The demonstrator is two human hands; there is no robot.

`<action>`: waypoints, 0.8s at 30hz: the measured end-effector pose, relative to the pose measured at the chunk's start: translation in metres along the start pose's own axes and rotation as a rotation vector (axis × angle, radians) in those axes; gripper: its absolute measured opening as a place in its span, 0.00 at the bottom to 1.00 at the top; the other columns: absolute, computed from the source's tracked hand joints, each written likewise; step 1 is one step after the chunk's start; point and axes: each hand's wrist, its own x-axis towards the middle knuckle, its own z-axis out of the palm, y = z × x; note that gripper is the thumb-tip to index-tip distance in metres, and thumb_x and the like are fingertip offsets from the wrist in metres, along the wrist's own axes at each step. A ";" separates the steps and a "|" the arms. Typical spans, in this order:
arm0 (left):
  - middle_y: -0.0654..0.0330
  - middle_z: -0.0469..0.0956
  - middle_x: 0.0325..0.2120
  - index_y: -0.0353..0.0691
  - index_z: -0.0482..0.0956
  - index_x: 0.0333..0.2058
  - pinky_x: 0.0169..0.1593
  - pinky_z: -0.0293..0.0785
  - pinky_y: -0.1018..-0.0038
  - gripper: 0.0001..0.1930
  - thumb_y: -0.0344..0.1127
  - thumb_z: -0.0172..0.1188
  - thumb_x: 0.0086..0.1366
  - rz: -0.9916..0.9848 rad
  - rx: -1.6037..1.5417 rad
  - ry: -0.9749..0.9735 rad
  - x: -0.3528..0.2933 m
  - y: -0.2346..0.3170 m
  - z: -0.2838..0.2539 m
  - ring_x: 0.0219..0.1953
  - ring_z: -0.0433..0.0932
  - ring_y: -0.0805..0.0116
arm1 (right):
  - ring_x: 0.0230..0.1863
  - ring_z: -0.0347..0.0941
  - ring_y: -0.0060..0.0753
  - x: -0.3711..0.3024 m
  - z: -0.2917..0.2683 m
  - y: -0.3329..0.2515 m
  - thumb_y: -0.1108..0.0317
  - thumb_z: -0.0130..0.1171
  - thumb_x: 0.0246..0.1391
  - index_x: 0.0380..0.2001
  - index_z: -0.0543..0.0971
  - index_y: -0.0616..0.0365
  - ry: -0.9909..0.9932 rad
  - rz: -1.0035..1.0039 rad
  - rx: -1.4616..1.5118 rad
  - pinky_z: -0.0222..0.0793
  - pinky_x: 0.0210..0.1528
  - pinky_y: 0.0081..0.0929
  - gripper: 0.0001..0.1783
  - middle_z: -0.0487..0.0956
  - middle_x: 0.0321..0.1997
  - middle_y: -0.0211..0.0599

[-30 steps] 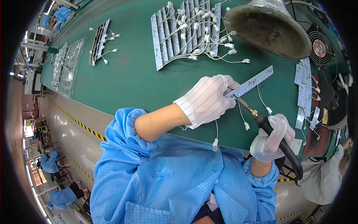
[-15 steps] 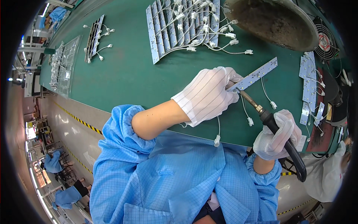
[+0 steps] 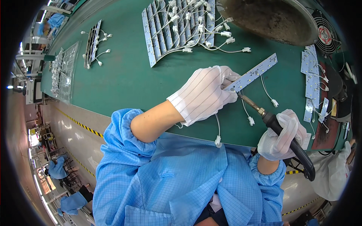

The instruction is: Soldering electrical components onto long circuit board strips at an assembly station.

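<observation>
In a white striped glove, my left hand pinches the near-left end of a narrow LED circuit board strip. The strip slants up to the right, and thin white wires with white plugs hang below it. My right hand, also gloved, is wrapped round the black handle of a soldering iron. The iron's tip is at the lower edge of the strip, close to my left fingers; whether it touches the board I cannot tell. My left fingertips are partly hidden behind the strip.
Many wired LED strips lie in rows at the far middle of the green table. A smaller bundle and a clear plastic tray are on the left. A dark round hood, a fan and more strips are at right.
The soldering iron's tip has slipped from the strip's face to its lower edge. In the picture, the strip and my left hand sit slightly further left, as does the table behind them.
</observation>
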 end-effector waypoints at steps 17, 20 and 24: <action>0.52 0.83 0.36 0.31 0.76 0.49 0.43 0.77 0.74 0.22 0.33 0.64 0.56 -0.018 0.009 0.002 -0.001 0.004 -0.001 0.36 0.82 0.67 | 0.22 0.68 0.33 0.001 0.008 -0.006 0.77 0.48 0.56 0.40 0.73 0.69 0.104 0.173 0.202 0.64 0.23 0.27 0.10 0.75 0.27 0.47; 0.52 0.83 0.35 0.31 0.76 0.48 0.41 0.77 0.74 0.21 0.33 0.63 0.56 -0.005 0.003 0.012 0.000 0.004 -0.001 0.35 0.82 0.67 | 0.25 0.74 0.35 0.002 0.005 -0.003 0.83 0.50 0.54 0.42 0.70 0.74 0.061 0.063 0.096 0.72 0.23 0.30 0.12 0.74 0.35 0.47; 0.51 0.83 0.33 0.31 0.78 0.46 0.37 0.78 0.72 0.22 0.40 0.65 0.57 -0.023 0.084 -0.059 -0.008 0.017 -0.017 0.32 0.83 0.64 | 0.26 0.74 0.36 0.004 -0.001 -0.002 0.81 0.54 0.54 0.40 0.71 0.75 0.050 0.194 0.139 0.74 0.26 0.30 0.11 0.75 0.32 0.44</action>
